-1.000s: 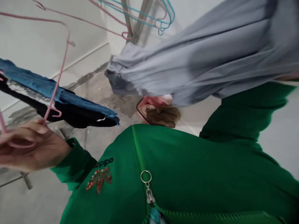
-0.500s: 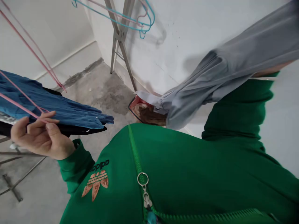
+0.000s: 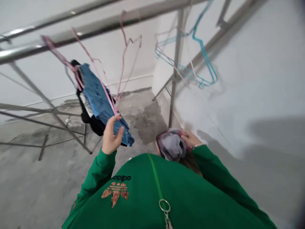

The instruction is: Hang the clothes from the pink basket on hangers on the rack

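My left hand is raised with its thumb apart from its fingers. Its fingertips are at the lower end of a pink wire hanger, in front of a blue garment; whether they touch the hanger is hard to see. A bunched grey garment lies in a reddish, dark-rimmed container near the floor. At the container's right side, my right hand has its fingers bent onto the grey cloth's edge, slightly blurred. Brown cloth shows below it, partly hidden by my green jacket.
A metal drying rack's bar crosses above, holding pink hangers, a bare pink hanger and blue hangers. Black clothes hang behind the blue garment. The rack's legs reach the concrete floor at left; a white wall is at right.
My right hand has come down from the upper right with the grey garment, which is now bunched in the container. My left thumb has parted from the pink hanger. The view has shifted, showing the rack's bar.
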Tool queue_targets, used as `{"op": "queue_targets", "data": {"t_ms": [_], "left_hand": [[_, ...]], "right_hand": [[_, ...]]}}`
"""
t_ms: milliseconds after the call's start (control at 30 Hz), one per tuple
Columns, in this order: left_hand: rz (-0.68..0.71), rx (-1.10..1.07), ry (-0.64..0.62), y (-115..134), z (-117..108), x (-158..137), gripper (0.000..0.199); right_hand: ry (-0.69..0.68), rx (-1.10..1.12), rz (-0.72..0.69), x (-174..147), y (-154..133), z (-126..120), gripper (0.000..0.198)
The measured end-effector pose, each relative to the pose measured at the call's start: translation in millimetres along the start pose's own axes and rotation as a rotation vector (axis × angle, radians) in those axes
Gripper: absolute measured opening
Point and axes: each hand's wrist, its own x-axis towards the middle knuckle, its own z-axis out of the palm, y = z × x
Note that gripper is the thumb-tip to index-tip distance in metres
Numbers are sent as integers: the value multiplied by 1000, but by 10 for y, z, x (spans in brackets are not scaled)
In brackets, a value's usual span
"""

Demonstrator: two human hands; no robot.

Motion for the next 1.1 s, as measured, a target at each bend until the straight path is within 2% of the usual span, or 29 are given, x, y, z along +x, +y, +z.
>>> {"op": "queue_targets", "data": {"t_ms": [67,133,167,233,333,400,433,500,567,633,733,933,1100], "left_hand": [[20,93,-70,21,51,24,43],[47,136,-119,28,108,56,45],[56,145,-137,29,137,71,45],[81,146,-174,21,187,89,47],[140,140,-224,-4,218,90,53],[160,146,-252,-25,184,77,57],[160,152,-263,-34,146,67,58],[151,167,-271,-50,29,42,58],[144,178,-250,-65,-133,14,55],[133,185,-205,-82,-318,0,51],[131,209,-123,-117,-577,39,43],[191,289,-1,-241,-856,378,27],[85,276,50,-425,-955,794,26]], "right_hand": [[-268,83,-137,163,-223,241,21],[-522,196,-344,285,-654,470,38],[-607,245,-467,326,-925,599,46],[-605,261,-672,382,-1500,908,56],[-478,144,-830,445,-2227,1457,72],[-379,34,-847,496,-2523,1784,78],[-347,-19,-829,526,-2612,1907,74],[-339,-89,-752,596,-2690,2044,55],[-365,-92,-636,665,-2669,2037,34],[-359,-68,-542,713,-2587,1921,27],[-212,-115,-522,734,-2417,1650,28],[201,-478,-552,753,-2217,1081,28],[280,-708,-399,919,-2295,608,30]]}}
